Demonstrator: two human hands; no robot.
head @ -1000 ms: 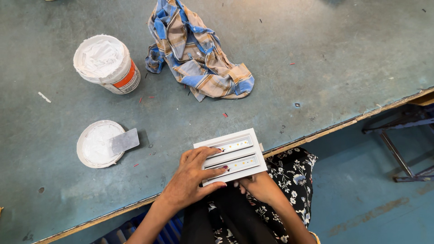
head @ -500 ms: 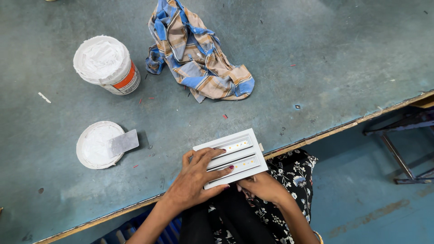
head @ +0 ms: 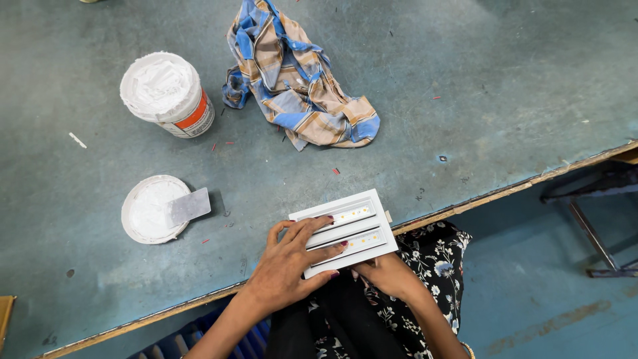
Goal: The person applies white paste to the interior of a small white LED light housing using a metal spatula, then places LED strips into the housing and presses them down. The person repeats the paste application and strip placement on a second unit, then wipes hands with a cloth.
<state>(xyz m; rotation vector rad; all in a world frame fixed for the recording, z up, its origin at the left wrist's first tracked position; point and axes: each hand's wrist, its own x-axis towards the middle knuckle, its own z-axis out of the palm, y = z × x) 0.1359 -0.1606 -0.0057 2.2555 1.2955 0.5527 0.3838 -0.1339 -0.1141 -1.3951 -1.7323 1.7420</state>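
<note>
A white rectangular light fixture (head: 359, 223) with two recessed strips of small lamps lies at the table's near edge. My left hand (head: 289, 262) rests flat on top of it, fingers spread across the left half. My right hand (head: 389, 276) grips the fixture from below at its near edge, mostly hidden under it. The fixture overhangs the table edge slightly above my lap.
A white tub of paste (head: 166, 93) stands at the back left. Its lid (head: 153, 209) lies nearer with a grey scraper (head: 189, 206) on it. A blue and tan checked cloth (head: 299, 80) is crumpled at the back. A metal stool frame (head: 591, 219) stands on the floor at right.
My left hand's fingers have shifted a little over the fixture's face. The fixture stays in nearly the same place.
</note>
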